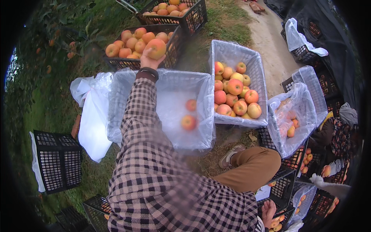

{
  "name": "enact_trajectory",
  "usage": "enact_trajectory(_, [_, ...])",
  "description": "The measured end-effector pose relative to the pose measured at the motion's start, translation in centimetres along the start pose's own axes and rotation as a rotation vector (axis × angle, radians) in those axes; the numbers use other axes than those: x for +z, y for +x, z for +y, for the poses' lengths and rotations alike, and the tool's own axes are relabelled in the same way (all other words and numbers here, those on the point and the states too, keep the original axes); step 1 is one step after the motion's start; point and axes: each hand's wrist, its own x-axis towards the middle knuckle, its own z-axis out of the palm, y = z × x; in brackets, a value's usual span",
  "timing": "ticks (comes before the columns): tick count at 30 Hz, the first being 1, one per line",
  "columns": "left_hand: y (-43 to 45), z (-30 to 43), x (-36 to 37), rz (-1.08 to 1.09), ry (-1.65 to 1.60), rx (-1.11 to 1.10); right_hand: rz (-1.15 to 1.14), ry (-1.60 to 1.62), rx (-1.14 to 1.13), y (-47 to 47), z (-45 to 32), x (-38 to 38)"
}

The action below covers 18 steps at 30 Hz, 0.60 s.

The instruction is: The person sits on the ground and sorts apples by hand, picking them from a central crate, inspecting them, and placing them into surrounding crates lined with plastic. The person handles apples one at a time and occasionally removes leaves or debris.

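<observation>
My left hand [152, 61] holds a large yellow-red apple [156, 48] at the near side of a black plastic crate [171, 59] heaped with apples [131, 43]. Beneath my outstretched arm is a crate lined with clear plastic film [171, 95]; two red apples [189, 122] lie at its right side. To its right, another film-lined crate [238, 49] contains many apples [234, 87]. At the lower right is my right hand [268, 212], fingers loosely curled, beside a black crate [281, 190]. Nothing shows in it, though its palm is partly hidden.
White plastic sheeting [94, 121] hangs beside the lined crate. A black crate [59, 162] stands at left, and an apple tree [66, 34] at upper left. Bagged apples [292, 123] and stacked crates line the right side. Another person's gloved hand [329, 169] holds an apple there.
</observation>
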Motion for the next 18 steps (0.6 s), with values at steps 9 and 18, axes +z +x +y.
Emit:
enact_trajectory(9, [-9.6,-3.7,9.9,-0.347,0.110,-0.190,-0.079,0.124,-0.021,0.8,2.1,-0.7])
enact_trajectory(18, [-27.8,-18.1,28.2,-0.930,0.227,-0.962,-0.519,0.097,-0.541,-8.9,-9.8,9.8])
